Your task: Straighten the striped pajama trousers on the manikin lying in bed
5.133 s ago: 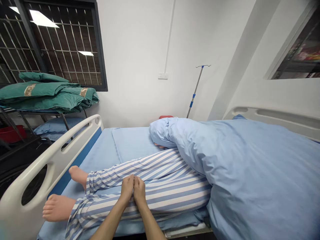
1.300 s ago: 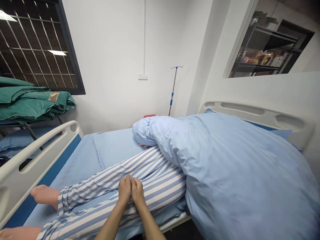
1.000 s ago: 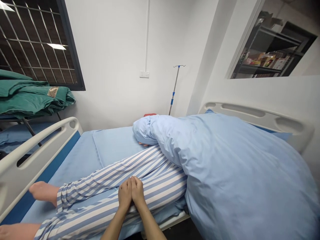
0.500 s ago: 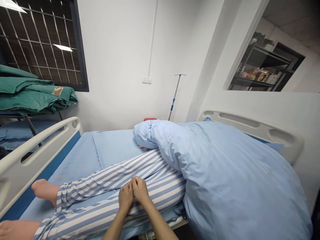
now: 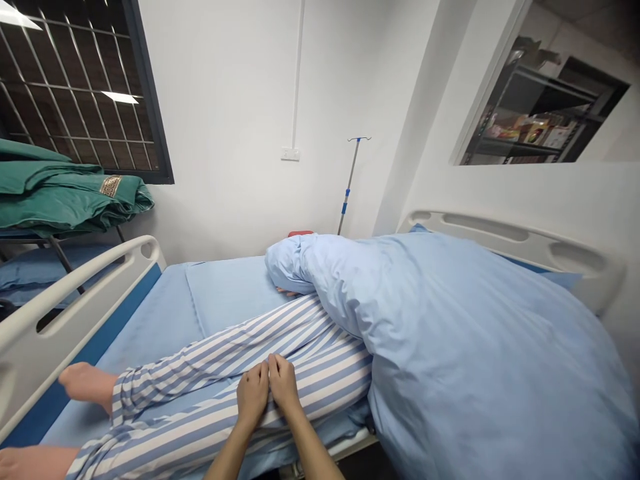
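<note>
My left hand (image 5: 253, 395) and my right hand (image 5: 283, 383) rest side by side as loose fists, knuckles up, on the nearer leg of blue-and-white striped trousers (image 5: 333, 380). A narrow gap shows between them. The curled fingertips are hidden underneath, and nothing is seen in either hand. The trousers are worn by a figure lying on the bed, with a bare foot (image 5: 87, 385) at the left end. A light blue quilt (image 5: 450, 340) is folded back over the figure's upper part, which is hidden.
The bed has a pale footboard (image 5: 95, 293) at left and a headboard (image 5: 540, 243) at right. Behind it stand an IV pole (image 5: 351, 173) and a red object (image 5: 301, 234). Green folded cloth (image 5: 65, 197) lies under the barred window (image 5: 75, 80). Shelves (image 5: 540, 110) show through an opening.
My fists have drawn very slightly apart and otherwise stay in place on the trouser leg. The camera view has shifted a little. The quilt and legs lie as before.
</note>
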Available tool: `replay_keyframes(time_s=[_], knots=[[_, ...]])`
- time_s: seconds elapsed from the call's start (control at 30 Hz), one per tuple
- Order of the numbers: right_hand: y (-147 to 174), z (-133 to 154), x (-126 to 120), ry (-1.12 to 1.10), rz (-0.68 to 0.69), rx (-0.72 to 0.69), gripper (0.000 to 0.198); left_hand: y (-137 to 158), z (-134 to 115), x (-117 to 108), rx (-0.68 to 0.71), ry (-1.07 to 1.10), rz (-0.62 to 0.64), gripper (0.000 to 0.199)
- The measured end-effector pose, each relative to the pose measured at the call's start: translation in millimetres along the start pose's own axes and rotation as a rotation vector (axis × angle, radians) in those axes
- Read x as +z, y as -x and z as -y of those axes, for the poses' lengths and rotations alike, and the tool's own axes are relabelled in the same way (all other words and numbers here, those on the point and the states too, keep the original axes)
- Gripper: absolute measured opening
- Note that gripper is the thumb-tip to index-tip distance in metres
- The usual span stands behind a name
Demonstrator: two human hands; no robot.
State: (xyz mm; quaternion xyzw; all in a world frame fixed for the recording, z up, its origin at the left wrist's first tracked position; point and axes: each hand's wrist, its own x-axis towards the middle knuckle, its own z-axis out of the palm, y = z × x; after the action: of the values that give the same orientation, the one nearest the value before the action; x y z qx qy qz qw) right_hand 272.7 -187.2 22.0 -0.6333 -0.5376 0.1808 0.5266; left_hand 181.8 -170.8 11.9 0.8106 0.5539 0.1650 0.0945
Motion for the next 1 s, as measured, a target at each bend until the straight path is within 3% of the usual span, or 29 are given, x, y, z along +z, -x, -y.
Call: replay_keyframes(time_s=[0.2,0.4,0.5,0.6,0.77,1.0], knots=[[-2.8,-1.0,1.0,-0.059,-0.042,0.026,0.035,-0.8,-0.7,-2.6,0.012,0.115,-0.025,0.033],[-6.8,0.4,-3.4,-0.183,-0.074,0.056,0.035,-11.8,-35.3,-16.6,-0.286,0.643,-0.184,0.046],[-9.9,0.0,-6.5,-0.246,-0.093,0.081,0.036,-17.6,-48.9,-17.2,-0.374,0.787,-0.246,0.047],[-10.9,-0.7,-7.8,-0.27,-0.094,0.103,0.038,-17.6,-49.5,-10.9,-0.41,0.744,-0.217,0.046],[-7.9,3.9,-9.6,-0.26,-0.097,0.102,0.038,-11.8,-44.1,-3.2,-0.308,0.645,-0.164,0.044],[-7.5,7.3,-9.7,-0.228,-0.08,0.104,0.037,-11.1,-41.8,-0.7,-0.279,0.612,-0.163,0.04]])
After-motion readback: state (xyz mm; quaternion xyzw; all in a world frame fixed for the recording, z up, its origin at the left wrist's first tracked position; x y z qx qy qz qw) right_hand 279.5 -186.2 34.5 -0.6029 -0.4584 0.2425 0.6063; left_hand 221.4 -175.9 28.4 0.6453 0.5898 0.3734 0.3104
